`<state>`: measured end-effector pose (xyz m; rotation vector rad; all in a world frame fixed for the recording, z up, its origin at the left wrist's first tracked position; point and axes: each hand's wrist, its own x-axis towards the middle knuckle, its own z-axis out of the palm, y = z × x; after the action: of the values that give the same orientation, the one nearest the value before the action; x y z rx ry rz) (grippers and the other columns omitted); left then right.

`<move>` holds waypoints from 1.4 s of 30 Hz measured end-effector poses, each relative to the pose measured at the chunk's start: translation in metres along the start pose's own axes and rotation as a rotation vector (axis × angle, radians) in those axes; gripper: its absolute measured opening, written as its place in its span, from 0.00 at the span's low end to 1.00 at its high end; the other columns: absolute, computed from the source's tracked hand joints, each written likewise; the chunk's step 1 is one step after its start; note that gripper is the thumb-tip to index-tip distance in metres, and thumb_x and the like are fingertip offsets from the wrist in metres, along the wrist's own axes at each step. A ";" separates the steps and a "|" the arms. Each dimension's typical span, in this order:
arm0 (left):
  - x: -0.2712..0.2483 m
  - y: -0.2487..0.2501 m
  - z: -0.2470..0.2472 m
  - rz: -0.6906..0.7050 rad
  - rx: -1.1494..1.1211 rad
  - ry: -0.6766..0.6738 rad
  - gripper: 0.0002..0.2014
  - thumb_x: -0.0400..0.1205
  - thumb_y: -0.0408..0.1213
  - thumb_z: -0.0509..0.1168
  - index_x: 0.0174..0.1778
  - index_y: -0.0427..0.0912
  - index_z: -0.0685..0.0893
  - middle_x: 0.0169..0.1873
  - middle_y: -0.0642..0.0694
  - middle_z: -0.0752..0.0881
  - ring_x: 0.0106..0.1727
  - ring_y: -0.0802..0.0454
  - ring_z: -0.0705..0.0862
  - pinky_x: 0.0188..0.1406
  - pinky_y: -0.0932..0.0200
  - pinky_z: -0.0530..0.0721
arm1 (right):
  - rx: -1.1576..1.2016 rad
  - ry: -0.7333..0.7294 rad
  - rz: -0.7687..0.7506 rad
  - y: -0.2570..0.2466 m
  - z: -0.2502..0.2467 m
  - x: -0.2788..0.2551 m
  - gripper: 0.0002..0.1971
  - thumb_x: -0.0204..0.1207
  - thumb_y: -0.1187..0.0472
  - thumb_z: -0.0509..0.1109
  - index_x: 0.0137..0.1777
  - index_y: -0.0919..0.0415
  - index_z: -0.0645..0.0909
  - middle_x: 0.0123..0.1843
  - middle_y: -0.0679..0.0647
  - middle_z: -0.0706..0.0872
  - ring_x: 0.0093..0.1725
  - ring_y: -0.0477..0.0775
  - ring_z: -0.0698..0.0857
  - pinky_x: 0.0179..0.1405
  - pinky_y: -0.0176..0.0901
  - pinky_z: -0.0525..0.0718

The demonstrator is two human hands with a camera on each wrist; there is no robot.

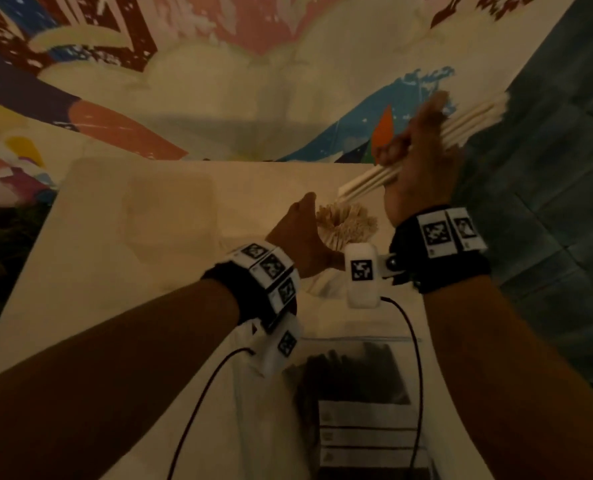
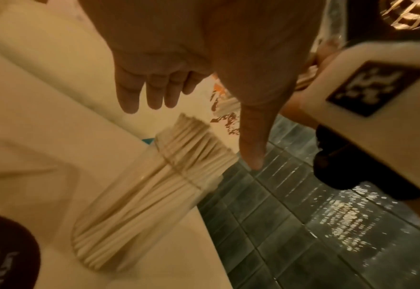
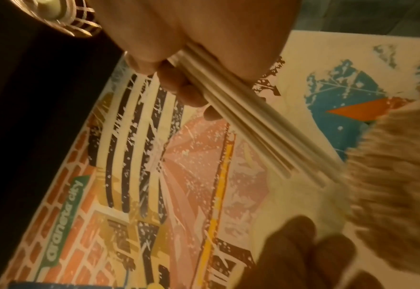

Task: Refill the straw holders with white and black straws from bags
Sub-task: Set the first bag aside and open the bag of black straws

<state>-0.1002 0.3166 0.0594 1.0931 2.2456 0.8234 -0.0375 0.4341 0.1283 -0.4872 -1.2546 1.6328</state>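
My right hand (image 1: 416, 150) grips a bundle of white straws (image 1: 367, 180), held slanted above the table's far right corner. The bundle's lower ends point down-left at the straw holder (image 2: 154, 185). This clear cup is packed with white straws (image 1: 347, 225). My left hand (image 1: 302, 233) is open just left of the holder, with the fingers (image 2: 139, 91) straight and the thumb (image 2: 251, 140) spread. In the right wrist view the gripped straws (image 3: 241, 121) run toward the blurred tops of the holder's straws (image 3: 389, 156). A clear bag of black straws (image 1: 350, 372) lies near me on the table.
The white table (image 1: 115, 254) ends just right of the holder, above a teal tiled floor (image 1: 547, 237). A painted mural wall (image 1: 219, 81) rises behind the table. Thin cables (image 1: 416, 375) from the wrist cameras hang over the bag.
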 end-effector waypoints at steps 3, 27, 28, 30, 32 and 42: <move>0.018 0.005 0.023 -0.044 -0.139 0.059 0.55 0.68 0.50 0.76 0.81 0.41 0.45 0.81 0.44 0.56 0.81 0.47 0.59 0.76 0.59 0.58 | 0.010 -0.007 0.055 0.026 -0.011 0.007 0.19 0.82 0.51 0.63 0.30 0.57 0.74 0.16 0.50 0.72 0.18 0.51 0.71 0.36 0.50 0.84; 0.023 0.002 0.044 -0.104 -0.284 0.172 0.49 0.61 0.49 0.80 0.74 0.53 0.59 0.68 0.50 0.77 0.65 0.45 0.79 0.54 0.60 0.72 | -0.881 -0.199 -0.200 0.043 -0.039 0.007 0.55 0.61 0.37 0.79 0.82 0.49 0.50 0.84 0.52 0.54 0.82 0.54 0.58 0.75 0.50 0.71; 0.023 0.001 0.044 -0.102 -0.289 0.174 0.49 0.61 0.49 0.80 0.73 0.54 0.59 0.68 0.51 0.77 0.64 0.45 0.79 0.54 0.60 0.72 | -0.833 -0.156 -0.348 0.034 -0.032 0.006 0.52 0.65 0.42 0.79 0.82 0.53 0.50 0.84 0.55 0.54 0.82 0.57 0.58 0.73 0.47 0.73; 0.023 0.000 0.045 -0.100 -0.298 0.180 0.47 0.60 0.49 0.80 0.71 0.55 0.61 0.65 0.51 0.79 0.62 0.45 0.80 0.52 0.59 0.73 | -0.907 -0.180 -0.627 0.029 -0.019 0.007 0.41 0.75 0.49 0.73 0.81 0.60 0.55 0.83 0.63 0.57 0.82 0.64 0.59 0.77 0.51 0.69; 0.023 0.000 0.045 -0.094 -0.305 0.186 0.44 0.60 0.49 0.81 0.69 0.56 0.63 0.61 0.52 0.82 0.58 0.46 0.82 0.49 0.59 0.75 | -1.084 -0.367 -0.753 0.041 -0.015 0.006 0.28 0.81 0.52 0.64 0.78 0.63 0.64 0.81 0.67 0.63 0.81 0.64 0.62 0.77 0.41 0.63; 0.025 -0.006 0.050 -0.064 -0.289 0.194 0.39 0.62 0.53 0.77 0.66 0.59 0.64 0.59 0.54 0.83 0.53 0.50 0.83 0.48 0.55 0.79 | -1.149 -0.416 -0.598 0.055 -0.015 -0.012 0.33 0.80 0.50 0.64 0.82 0.59 0.57 0.82 0.60 0.63 0.80 0.59 0.66 0.74 0.54 0.67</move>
<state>-0.0834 0.3491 0.0163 0.8335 2.2115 1.2276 -0.0454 0.4321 0.0707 -0.3721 -2.3407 0.3893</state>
